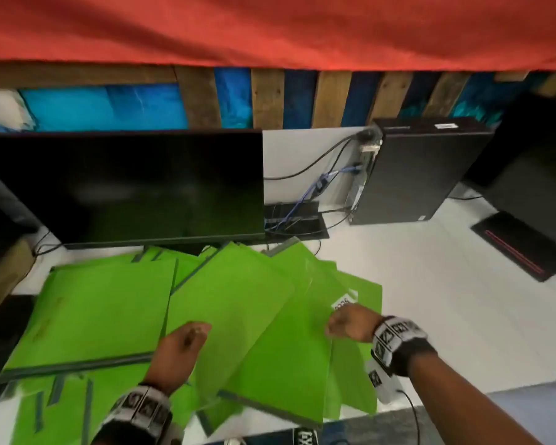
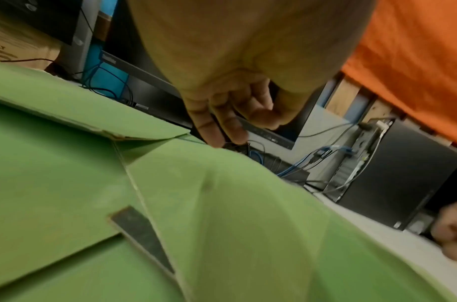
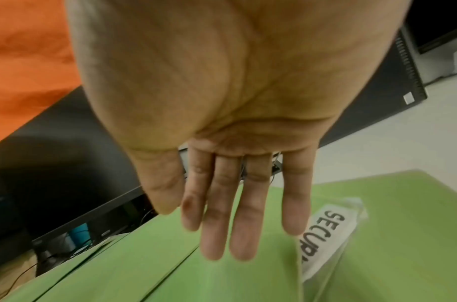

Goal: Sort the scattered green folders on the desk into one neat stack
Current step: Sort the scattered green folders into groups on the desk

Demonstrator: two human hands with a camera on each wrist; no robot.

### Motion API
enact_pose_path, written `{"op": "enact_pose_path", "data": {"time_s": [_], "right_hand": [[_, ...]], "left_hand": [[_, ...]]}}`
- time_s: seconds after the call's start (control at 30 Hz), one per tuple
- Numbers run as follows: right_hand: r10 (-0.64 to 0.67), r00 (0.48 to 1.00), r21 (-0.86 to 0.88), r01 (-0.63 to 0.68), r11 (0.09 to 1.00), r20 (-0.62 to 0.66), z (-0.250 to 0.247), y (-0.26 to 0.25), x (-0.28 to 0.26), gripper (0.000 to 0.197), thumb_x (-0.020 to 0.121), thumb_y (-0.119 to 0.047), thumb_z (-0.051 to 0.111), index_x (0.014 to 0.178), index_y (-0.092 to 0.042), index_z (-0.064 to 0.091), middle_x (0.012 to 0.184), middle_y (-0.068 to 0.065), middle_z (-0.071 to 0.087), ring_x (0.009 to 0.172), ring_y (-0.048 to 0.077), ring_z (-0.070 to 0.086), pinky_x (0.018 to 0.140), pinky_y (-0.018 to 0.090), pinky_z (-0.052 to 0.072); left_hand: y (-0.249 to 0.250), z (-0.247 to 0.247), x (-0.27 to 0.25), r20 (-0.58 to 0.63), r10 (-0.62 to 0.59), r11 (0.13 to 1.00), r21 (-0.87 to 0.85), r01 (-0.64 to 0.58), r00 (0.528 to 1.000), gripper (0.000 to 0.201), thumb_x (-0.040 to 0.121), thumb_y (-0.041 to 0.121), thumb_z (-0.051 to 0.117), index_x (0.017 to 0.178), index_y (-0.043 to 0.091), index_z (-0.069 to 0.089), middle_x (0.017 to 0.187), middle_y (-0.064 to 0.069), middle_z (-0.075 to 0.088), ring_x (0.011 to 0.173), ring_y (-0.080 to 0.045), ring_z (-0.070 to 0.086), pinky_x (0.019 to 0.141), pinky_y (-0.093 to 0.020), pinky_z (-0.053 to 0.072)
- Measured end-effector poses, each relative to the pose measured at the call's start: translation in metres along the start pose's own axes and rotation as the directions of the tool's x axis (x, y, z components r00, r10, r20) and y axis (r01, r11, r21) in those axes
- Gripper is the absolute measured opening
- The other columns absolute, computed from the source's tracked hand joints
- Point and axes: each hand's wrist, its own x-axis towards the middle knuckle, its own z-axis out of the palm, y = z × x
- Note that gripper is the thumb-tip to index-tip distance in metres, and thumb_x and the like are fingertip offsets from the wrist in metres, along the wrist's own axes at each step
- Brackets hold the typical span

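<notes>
Several green folders lie fanned and overlapping on the white desk (image 1: 437,303). A large one (image 1: 100,306) lies at the left, a tilted one (image 1: 235,303) in the middle, and one with a white printed label (image 1: 342,304) at the right. More green sheets with grey strips (image 1: 58,403) lie at the front left. My left hand (image 1: 193,335) sits over the middle folder (image 2: 235,214), fingers (image 2: 216,126) loosely curled and holding nothing. My right hand (image 1: 337,326) is over the right-hand folders (image 3: 390,235), with its fingers (image 3: 214,235) straight beside the label (image 3: 325,235).
A dark monitor (image 1: 126,184) stands right behind the folders. A black computer tower (image 1: 418,171) with cables (image 1: 318,187) stands at the back right. Another black unit (image 1: 533,187) is at the far right, and a cardboard box (image 1: 0,274) at the left edge.
</notes>
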Motion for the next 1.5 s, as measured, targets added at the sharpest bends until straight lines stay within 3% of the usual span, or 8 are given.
{"op": "enact_pose_path", "data": {"time_s": [0.13, 0.33, 0.53, 0.67, 0.87, 1.0, 1.1, 1.5], "right_hand": [[0.052, 0.992, 0.091, -0.041, 0.995, -0.118, -0.005, -0.009, 0.024, 0.022, 0.093, -0.033, 0.053, 0.102, -0.022, 0.071, 0.110, 0.002, 0.068, 0.103, 0.018, 0.060, 0.095, 0.030, 0.046], [0.147, 0.983, 0.011, -0.147, 0.989, -0.107, 0.013, -0.029, 0.060, 0.028, 0.092, -0.036, 0.052, 0.113, -0.023, 0.064, 0.122, 0.004, 0.062, 0.108, 0.024, 0.059, 0.088, 0.028, 0.046], [0.322, 0.938, 0.091, -0.312, 0.946, -0.125, 0.031, -0.037, 0.092, 0.077, 0.083, -0.061, 0.053, 0.139, -0.009, 0.041, 0.141, 0.012, 0.047, 0.126, 0.032, 0.049, 0.098, 0.037, 0.042], [0.397, 0.889, 0.050, -0.397, 0.916, -0.229, 0.034, -0.026, 0.097, 0.095, 0.073, -0.066, 0.063, 0.143, -0.010, 0.031, 0.145, 0.015, 0.035, 0.132, 0.034, 0.038, 0.104, 0.045, 0.039], [0.374, 0.895, 0.092, -0.362, 0.927, -0.244, 0.028, -0.012, 0.107, 0.111, 0.068, -0.061, 0.072, 0.148, -0.009, 0.017, 0.149, 0.016, 0.032, 0.135, 0.035, 0.036, 0.106, 0.047, 0.038], [0.300, 0.928, 0.328, -0.219, 0.919, -0.220, 0.012, 0.004, 0.110, 0.103, 0.068, -0.032, 0.083, 0.147, -0.010, 0.021, 0.143, 0.016, 0.046, 0.128, 0.034, 0.048, 0.103, 0.042, 0.041], [0.233, 0.948, 0.361, -0.144, 0.921, -0.216, -0.010, 0.028, 0.102, 0.096, 0.066, -0.021, 0.085, 0.144, -0.016, 0.029, 0.138, 0.010, 0.052, 0.124, 0.030, 0.051, 0.104, 0.041, 0.039], [0.155, 0.958, 0.086, -0.137, 0.987, -0.241, -0.008, 0.019, 0.097, 0.093, 0.072, -0.067, 0.063, 0.147, -0.023, 0.029, 0.146, 0.005, 0.045, 0.131, 0.031, 0.045, 0.107, 0.045, 0.037]], "left_hand": [[-0.013, 0.011, 0.021, -0.105, -0.012, 0.981, 0.191, 0.032, 0.994, 0.025, 0.079, 0.024, 0.062, 0.102, 0.019, 0.070, 0.103, -0.006, 0.066, 0.099, -0.027, 0.063, 0.091, -0.036, 0.049], [-0.023, 0.052, 0.018, 0.261, -0.275, 0.783, 0.620, 0.058, 0.925, 0.075, 0.086, 0.046, 0.057, 0.151, 0.025, 0.025, 0.162, -0.005, 0.007, 0.149, -0.026, 0.009, 0.120, -0.031, 0.009], [0.017, 0.075, 0.022, 0.501, -0.127, 0.984, 0.176, 0.043, 0.856, 0.054, 0.089, 0.037, 0.061, 0.140, 0.029, 0.046, 0.150, 0.008, 0.041, 0.136, -0.010, 0.040, 0.114, -0.025, 0.029], [0.002, 0.069, 0.028, 0.248, -0.092, 0.925, 0.379, -0.010, 0.964, 0.055, 0.086, 0.041, 0.057, 0.139, 0.030, 0.047, 0.155, 0.011, 0.028, 0.143, -0.014, 0.028, 0.117, -0.034, 0.026], [-0.002, 0.060, 0.025, 0.516, -0.124, 0.990, 0.002, 0.143, 0.847, 0.044, 0.090, 0.029, 0.062, 0.132, 0.031, 0.049, 0.138, 0.007, 0.054, 0.130, -0.009, 0.047, 0.113, -0.032, 0.035], [-0.017, 0.041, 0.020, 0.170, -0.085, 0.984, 0.168, 0.056, 0.982, 0.045, 0.087, 0.024, 0.062, 0.131, 0.022, 0.054, 0.138, -0.001, 0.053, 0.130, -0.018, 0.047, 0.112, -0.032, 0.033], [-0.036, 0.028, 0.008, -0.076, -0.212, 0.933, 0.283, 0.225, 0.974, 0.053, 0.078, 0.019, 0.071, 0.128, 0.010, 0.057, 0.128, -0.011, 0.056, 0.118, -0.032, 0.053, 0.101, -0.038, 0.042], [-0.025, 0.042, 0.015, 0.194, -0.469, 0.857, 0.335, 0.392, 0.861, 0.041, 0.082, 0.024, 0.069, 0.119, 0.018, 0.051, 0.120, -0.004, 0.052, 0.114, -0.023, 0.052, 0.097, -0.030, 0.042]]}}
